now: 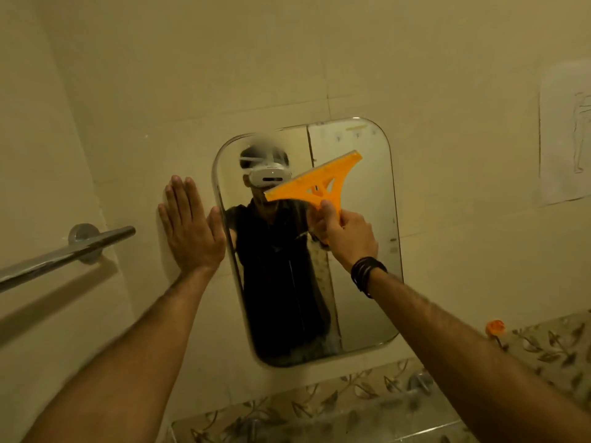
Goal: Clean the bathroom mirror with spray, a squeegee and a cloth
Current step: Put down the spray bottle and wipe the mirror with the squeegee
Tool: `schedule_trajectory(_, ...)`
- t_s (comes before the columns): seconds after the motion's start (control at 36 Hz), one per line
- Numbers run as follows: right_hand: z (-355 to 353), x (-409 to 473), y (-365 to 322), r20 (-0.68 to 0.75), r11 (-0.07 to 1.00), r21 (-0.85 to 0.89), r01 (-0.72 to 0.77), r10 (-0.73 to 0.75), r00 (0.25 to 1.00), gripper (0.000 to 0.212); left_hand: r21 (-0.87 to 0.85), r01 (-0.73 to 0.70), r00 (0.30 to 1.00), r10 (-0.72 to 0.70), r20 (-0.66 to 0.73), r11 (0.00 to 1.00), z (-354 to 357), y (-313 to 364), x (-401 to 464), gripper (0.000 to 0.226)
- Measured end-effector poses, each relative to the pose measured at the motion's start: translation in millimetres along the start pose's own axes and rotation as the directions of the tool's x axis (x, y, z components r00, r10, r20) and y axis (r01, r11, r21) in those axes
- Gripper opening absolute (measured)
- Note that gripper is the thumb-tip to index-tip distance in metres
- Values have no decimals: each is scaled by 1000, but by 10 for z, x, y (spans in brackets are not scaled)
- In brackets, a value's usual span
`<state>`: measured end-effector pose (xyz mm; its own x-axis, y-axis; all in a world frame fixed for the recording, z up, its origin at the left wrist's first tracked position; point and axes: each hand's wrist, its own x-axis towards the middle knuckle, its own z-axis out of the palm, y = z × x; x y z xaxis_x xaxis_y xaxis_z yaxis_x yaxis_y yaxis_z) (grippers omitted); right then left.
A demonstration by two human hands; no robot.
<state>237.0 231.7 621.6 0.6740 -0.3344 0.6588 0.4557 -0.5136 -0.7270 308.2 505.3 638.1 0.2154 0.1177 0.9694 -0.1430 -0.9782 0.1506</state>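
A rounded rectangular mirror (361,282) hangs on the tiled wall ahead. An orange squeegee (319,183) lies against the upper glass, its blade edge tilted up to the right. My right hand (347,233) grips the squeegee's handle from below, a dark band on the wrist. My left hand (190,225) presses flat on the wall just left of the mirror's edge, fingers straight. A hazy patch of spray shows near the mirror's top left. No cloth or spray bottle is in view.
A chrome towel bar (64,252) juts from the wall at the left. A sheet of paper (564,135) is stuck on the wall at the right. Below the mirror runs a leaf-patterned tile band (543,350) with a small orange object (495,327) on it.
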Motion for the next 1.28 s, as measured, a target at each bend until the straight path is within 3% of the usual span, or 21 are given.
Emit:
schedule_trajectory(0.14, 143, -494, 485, 52, 997, 1, -75, 75, 996, 42, -2, 2, 1000, -2, 18, 1000, 8, -2, -122, 70)
schedule_trajectory(0.25, 232, -1048, 851, 96, 981, 5, -194, 192, 977, 60, 18, 11, 1000, -12, 16, 1000, 30, -11, -284, 70)
schedule_trajectory(0.42, 273, -1627, 1183, 110, 956, -106, -274, 285, 952, 64, 21, 11, 999, -12, 30, 1000, 59, -25, -477, 70)
schedule_trajectory(0.56, 208, -1639, 1122, 62, 970, -93, -226, 232, 971, 64, 43, 0, 1000, -1, 27, 999, 88, -67, -579, 70)
schedule_trajectory(0.75, 43, -1018, 623, -64, 995, 36, -95, 97, 993, 59, 54, 4, 1000, -6, 23, 999, 93, -68, -582, 71)
schedule_trajectory(0.92, 131, -917, 776, -2, 986, 9, -168, 168, 986, 60, 49, 1, 1000, -1, 0, 999, 93, -63, -590, 70)
schedule_trajectory(1.28, 393, -2108, 1631, 73, 910, -79, -408, 414, 908, 65, 90, 19, 1000, -18, -16, 996, 78, -25, -656, 70)
